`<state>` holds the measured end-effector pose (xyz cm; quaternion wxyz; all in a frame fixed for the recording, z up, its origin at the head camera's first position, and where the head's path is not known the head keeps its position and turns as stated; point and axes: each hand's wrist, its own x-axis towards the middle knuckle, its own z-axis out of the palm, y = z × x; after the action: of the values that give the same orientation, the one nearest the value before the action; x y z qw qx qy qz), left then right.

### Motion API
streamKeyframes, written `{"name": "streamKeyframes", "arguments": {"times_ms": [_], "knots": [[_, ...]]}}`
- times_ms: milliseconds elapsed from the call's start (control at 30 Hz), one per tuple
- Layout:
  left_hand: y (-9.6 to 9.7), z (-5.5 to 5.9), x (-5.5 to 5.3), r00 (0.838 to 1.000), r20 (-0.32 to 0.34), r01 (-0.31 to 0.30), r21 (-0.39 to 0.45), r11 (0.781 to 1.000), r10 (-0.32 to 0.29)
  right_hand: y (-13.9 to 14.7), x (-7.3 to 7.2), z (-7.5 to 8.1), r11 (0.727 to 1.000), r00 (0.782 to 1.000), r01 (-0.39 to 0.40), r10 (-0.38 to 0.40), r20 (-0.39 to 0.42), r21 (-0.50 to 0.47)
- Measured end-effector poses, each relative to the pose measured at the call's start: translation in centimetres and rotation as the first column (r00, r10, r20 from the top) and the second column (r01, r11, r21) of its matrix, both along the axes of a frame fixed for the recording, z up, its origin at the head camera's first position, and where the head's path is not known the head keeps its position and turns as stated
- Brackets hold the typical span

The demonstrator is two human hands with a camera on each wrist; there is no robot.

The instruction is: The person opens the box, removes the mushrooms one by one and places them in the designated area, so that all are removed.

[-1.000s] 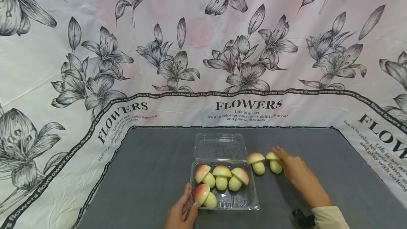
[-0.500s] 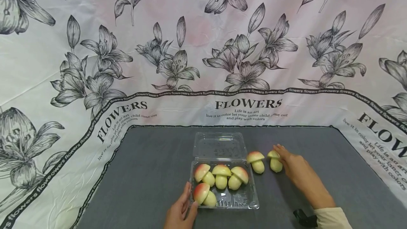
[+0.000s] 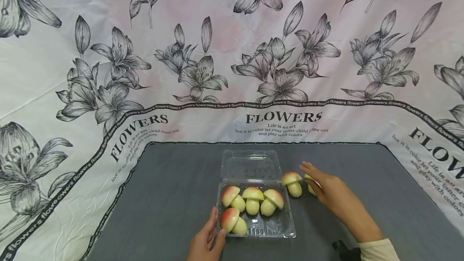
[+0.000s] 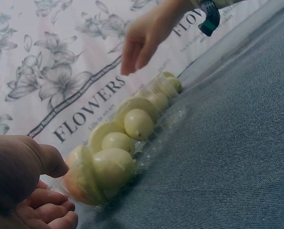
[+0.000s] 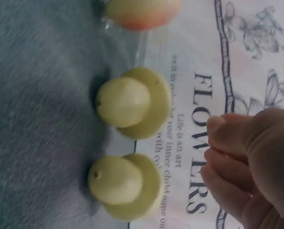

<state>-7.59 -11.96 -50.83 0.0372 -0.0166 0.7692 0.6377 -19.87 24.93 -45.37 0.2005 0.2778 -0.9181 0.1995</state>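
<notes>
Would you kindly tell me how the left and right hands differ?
The left hand holds the left edge of the box; the right hand hovers by the loose mushrooms, holding nothing. The left hand is left of the box, the right hand right of it. Both are bare.

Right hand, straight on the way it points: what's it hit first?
Probably the loose mushroom-shaped piece nearer the clear box: the right hand points that way in the right wrist view. Depth is unclear; it could pass above.
</notes>
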Motion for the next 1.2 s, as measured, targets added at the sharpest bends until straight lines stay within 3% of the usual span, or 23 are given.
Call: {"name": "streamKeyframes", "arguments": {"times_ms": [100, 267, 467, 933, 1067, 1200], "knots": [[0.0, 0.0, 0.1, 1.0, -0.009, -0.004, -0.006, 1.0, 0.004, -0.7, 0.2, 0.5, 0.999, 0.997, -0.052, 0.052, -0.056, 0.005], [0.1, 0.0, 0.0, 1.0, -0.009, -0.01, -0.006, 1.0, 0.01, -1.7, 0.9, 1.5, 0.994, 0.991, -0.11, 0.11, -0.079, 0.01], [0.0, -0.1, 0.0, 1.0, 0.0, -0.008, -0.009, 1.0, 0.008, -3.2, 1.9, 2.7, 0.991, 0.99, -0.131, 0.132, -0.04, 0.025], [0.0, -0.1, -0.1, 1.0, -0.006, -0.002, -0.018, 1.0, 0.002, -6.1, 2.6, 3.0, 0.971, 0.972, -0.234, 0.234, -0.002, 0.046], [-0.1, -0.1, -0.1, 1.0, -0.001, 0.007, -0.02, 1.0, -0.007, -7.2, 2.7, 2.9, 0.958, 0.958, -0.285, 0.284, 0.028, 0.025], [-0.2, -0.1, -0.2, 1.0, 0.001, 0.014, -0.023, 1.0, -0.014, -8.1, 2.6, 2.7, 0.932, 0.931, -0.362, 0.362, 0.041, 0.002]]}}
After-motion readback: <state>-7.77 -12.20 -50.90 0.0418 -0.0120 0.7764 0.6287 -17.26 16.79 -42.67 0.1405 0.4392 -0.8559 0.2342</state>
